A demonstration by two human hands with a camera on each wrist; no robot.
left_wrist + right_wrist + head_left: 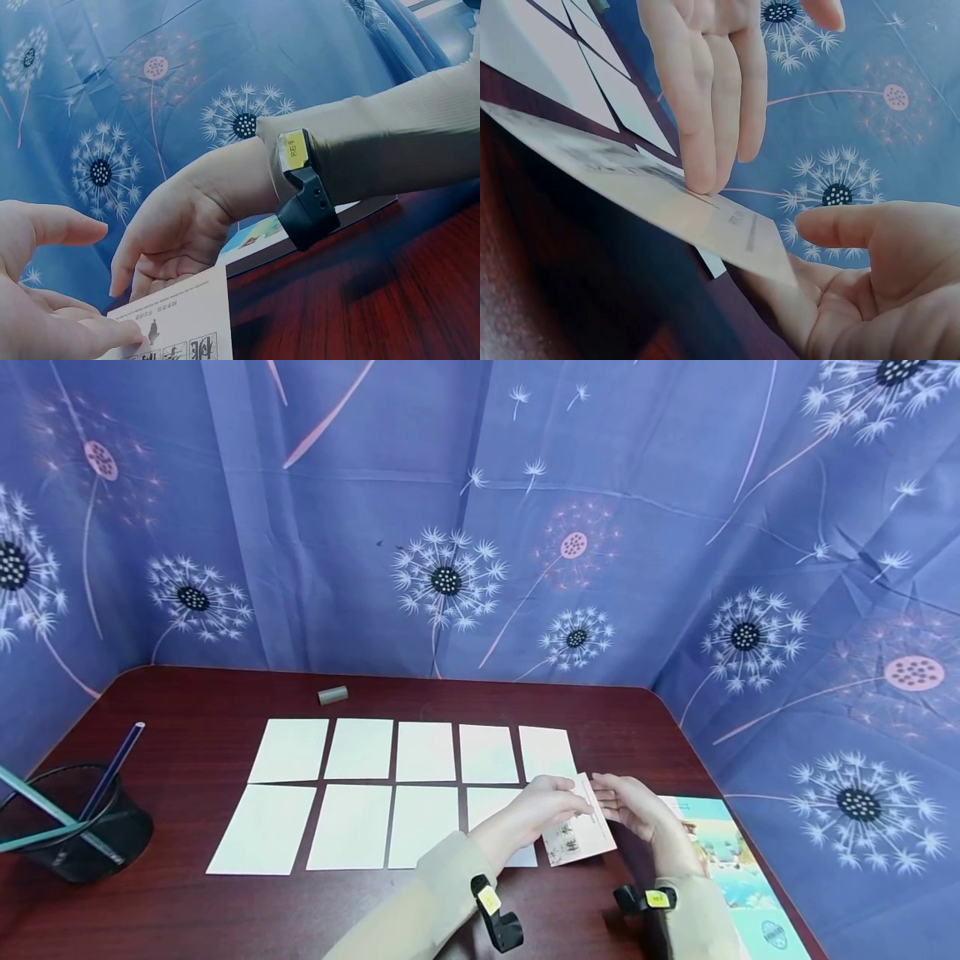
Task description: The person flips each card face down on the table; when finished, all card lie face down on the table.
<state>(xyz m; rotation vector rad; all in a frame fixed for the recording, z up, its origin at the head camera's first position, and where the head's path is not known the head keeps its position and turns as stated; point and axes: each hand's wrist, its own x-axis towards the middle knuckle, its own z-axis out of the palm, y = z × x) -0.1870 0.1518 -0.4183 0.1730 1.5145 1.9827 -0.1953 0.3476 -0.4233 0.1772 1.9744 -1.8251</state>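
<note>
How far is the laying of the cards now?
Nine white cards lie face down in two rows on the table. The left hand and right hand hold a printed card above the one open place, front row's right end. It is not yet laid.

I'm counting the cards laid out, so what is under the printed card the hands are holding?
The printed card, held between the left hand and right hand, overlaps a white card in the near row. Whatever else lies beneath it is covered.

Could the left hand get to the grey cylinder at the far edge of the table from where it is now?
Probably yes: the left hand only touches the card with straight fingers, and nothing stands between it and the grey cylinder, only flat cards.
</note>
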